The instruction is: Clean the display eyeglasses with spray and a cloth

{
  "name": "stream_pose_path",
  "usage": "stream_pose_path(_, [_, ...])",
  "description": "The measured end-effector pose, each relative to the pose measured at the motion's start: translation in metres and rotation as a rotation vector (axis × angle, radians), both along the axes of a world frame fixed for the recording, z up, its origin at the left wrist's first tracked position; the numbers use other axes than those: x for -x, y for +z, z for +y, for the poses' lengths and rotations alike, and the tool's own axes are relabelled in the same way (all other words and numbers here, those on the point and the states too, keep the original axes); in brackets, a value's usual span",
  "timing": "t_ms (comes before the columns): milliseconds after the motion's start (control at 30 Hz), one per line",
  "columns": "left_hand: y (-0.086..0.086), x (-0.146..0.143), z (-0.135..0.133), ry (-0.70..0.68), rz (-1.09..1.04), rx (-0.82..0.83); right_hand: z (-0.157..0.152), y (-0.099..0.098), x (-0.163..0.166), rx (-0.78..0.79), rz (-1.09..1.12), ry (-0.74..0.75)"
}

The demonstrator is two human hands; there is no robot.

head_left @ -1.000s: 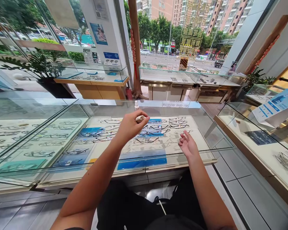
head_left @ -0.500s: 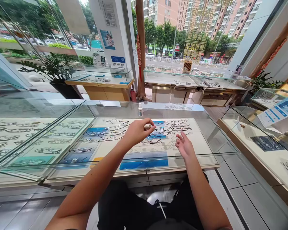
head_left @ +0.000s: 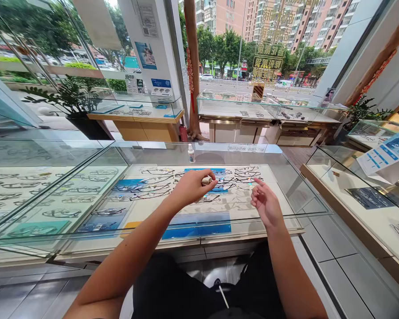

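Note:
Over the glass display case (head_left: 299,214), my left hand (head_left: 192,185) is closed around a small beige crumpled wad (head_left: 206,180), which looks like a folded cloth. Only one end of the wad shows, between thumb and forefinger. To its right is my right hand (head_left: 266,201), its forefinger stretched out and the other fingers loosely curled; nothing shows in it. Several pairs of eyeglasses (head_left: 151,194) lie in rows inside the case, beneath both hands. A small white bottle (head_left: 191,153) stands upright on the glass top, beyond my left hand.
Another glass case with eyeglasses (head_left: 61,213) adjoins on the left. To the right stands a case bearing a white and blue sign (head_left: 390,153). Farther back are a wooden post (head_left: 192,66), a potted plant (head_left: 86,119) and more display cases (head_left: 236,107) by the windows.
My right hand has moved right and slightly down, and its fingers have curled with the forefinger out. The left hand keeps the beige wad, lowered slightly. The view has shifted a little.

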State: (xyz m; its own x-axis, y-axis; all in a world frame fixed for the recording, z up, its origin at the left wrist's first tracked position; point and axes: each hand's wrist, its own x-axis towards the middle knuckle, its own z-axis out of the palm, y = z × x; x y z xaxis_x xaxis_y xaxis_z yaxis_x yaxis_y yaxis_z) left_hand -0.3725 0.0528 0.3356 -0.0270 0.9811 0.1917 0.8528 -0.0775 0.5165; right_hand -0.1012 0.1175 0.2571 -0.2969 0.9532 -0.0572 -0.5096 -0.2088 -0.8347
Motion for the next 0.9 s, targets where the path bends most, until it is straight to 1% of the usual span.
stream_pose_path(67, [0.001, 0.001, 0.002, 0.004, -0.006, -0.006, 0.014, 0.021, -0.007, -0.163, -0.131, -0.047])
stream_pose_path(100, [0.001, 0.002, 0.002, 0.008, -0.012, -0.011, 0.025, 0.03, -0.009, -0.261, -0.255, -0.072])
stream_pose_path(133, [0.002, 0.002, 0.003, 0.012, -0.018, -0.015, 0.037, 0.039, -0.01, -0.377, -0.447, -0.084])
stream_pose_path(167, [0.003, 0.003, 0.003, 0.016, -0.025, -0.017, 0.051, 0.046, -0.01, -0.503, -0.708, -0.082])
stream_pose_path(200, [0.004, 0.004, 0.003, 0.017, -0.031, -0.017, 0.065, 0.052, -0.009, -0.624, -1.028, -0.044])
stream_pose_path(233, [0.005, 0.004, 0.002, 0.017, -0.037, -0.018, 0.08, 0.056, -0.006, -0.725, -1.359, 0.038])
stream_pose_path(267, [0.006, 0.005, 0.001, 0.017, -0.043, -0.018, 0.093, 0.057, -0.003, -0.746, -1.507, 0.103])
stream_pose_path(333, [0.007, 0.006, 0.0, 0.017, -0.052, -0.023, 0.113, 0.056, 0.006, -0.756, -1.687, 0.21])
stream_pose_path(433, [0.008, 0.007, -0.002, 0.023, -0.059, -0.026, 0.129, 0.047, 0.018, -0.776, -1.847, 0.328])
stream_pose_path(600, [0.006, 0.011, -0.002, 0.031, -0.062, -0.026, 0.134, 0.037, 0.028, -0.824, -2.008, 0.456])
stream_pose_path(700, [0.006, 0.012, -0.002, 0.019, -0.066, -0.031, 0.136, 0.034, 0.033, -0.83, -2.053, 0.484])
stream_pose_path(800, [0.008, 0.012, -0.003, 0.007, -0.071, -0.034, 0.138, 0.031, 0.037, -0.821, -2.052, 0.486])
stream_pose_path(900, [0.013, 0.011, -0.005, 0.008, -0.065, -0.02, 0.142, 0.04, 0.031, -0.824, -1.982, 0.451])
